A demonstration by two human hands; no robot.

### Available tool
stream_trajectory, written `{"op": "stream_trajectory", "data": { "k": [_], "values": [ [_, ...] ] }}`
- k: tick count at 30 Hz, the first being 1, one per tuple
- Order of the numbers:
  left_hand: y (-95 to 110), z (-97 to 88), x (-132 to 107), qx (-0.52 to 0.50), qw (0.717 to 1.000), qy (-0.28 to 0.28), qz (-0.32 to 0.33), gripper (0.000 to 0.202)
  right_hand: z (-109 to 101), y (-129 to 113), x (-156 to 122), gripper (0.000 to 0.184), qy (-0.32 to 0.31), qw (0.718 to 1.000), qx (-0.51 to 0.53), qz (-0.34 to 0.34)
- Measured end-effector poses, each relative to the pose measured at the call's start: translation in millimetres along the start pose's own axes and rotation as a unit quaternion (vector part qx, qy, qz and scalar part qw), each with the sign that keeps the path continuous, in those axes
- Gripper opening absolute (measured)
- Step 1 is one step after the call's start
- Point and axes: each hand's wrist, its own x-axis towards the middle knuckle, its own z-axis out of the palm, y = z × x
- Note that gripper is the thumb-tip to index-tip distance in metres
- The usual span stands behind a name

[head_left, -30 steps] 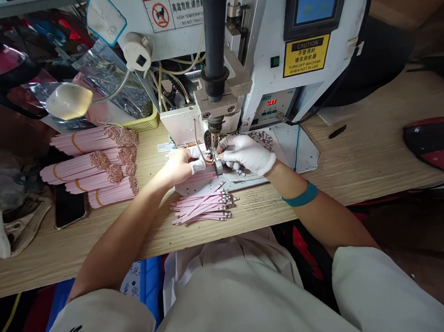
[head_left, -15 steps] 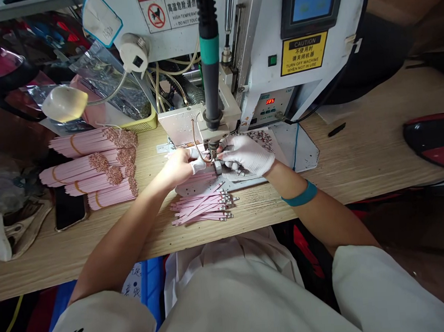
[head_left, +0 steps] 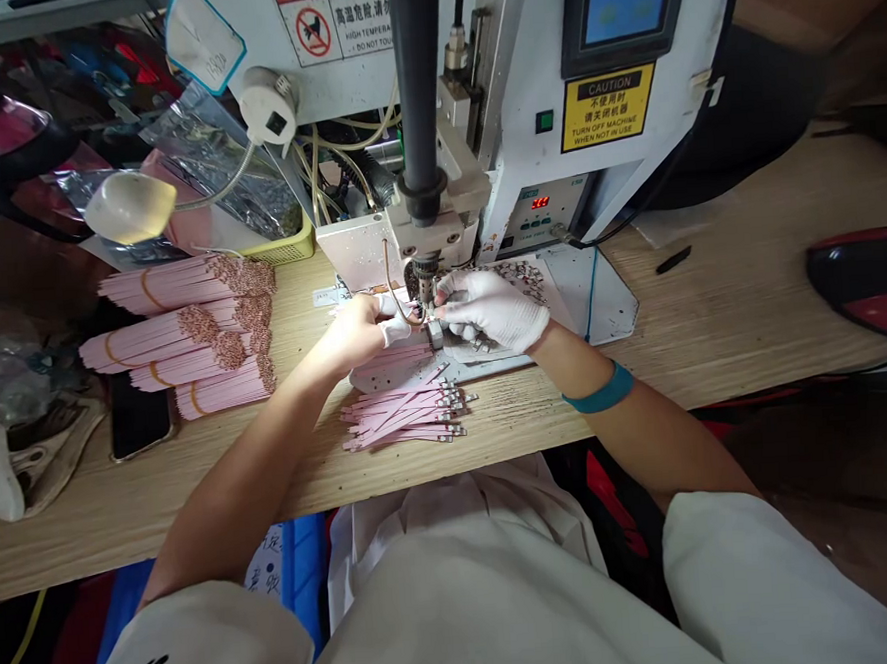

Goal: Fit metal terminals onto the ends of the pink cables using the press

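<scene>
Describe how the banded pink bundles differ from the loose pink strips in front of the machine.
The bundles are bound with orange bands and piled together; the strips lie loose, some crossing. The bundles show dense copper-coloured tips, while the strips have silvery ends. Both are pink and lie on the table.
</scene>
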Motion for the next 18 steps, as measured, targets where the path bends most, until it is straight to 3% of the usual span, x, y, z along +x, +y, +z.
{"op": "stream_trajectory", "data": {
  "k": [3,5,8,10,15,18],
  "values": [
    [0.9,-2.9,-4.0,-0.009,1.0,-0.002,0.018,0.019,-8.8,-7.0,-3.5,0.014,0.009,0.999,-0.03,-0.012],
    [3.0,-5.4,-11.4,0.011,1.0,-0.02,0.018,0.02,-21.6,-11.8,-5.7,0.011,0.049,0.994,-0.091,-0.039],
    [7.9,-6.6,-25.6,0.081,0.991,-0.106,0.005,0.023,-41.5,-13.1,-6.7,0.014,0.115,0.957,-0.251,-0.09],
    [11.3,-4.3,-32.5,0.149,0.98,-0.133,0.009,0.028,-47.3,-9.7,-5.2,0.013,0.122,0.922,-0.348,-0.118],
    [13.8,6.5,-29.3,0.338,0.941,-0.011,0.026,0.024,-32.3,2.9,6.4,0.017,0.139,0.856,-0.466,-0.177],
    [9.8,10.0,-22.3,0.365,0.931,0.007,0.02,0.022,-22.5,7.3,12.6,0.019,0.149,0.832,-0.508,-0.169]
  ]
}}
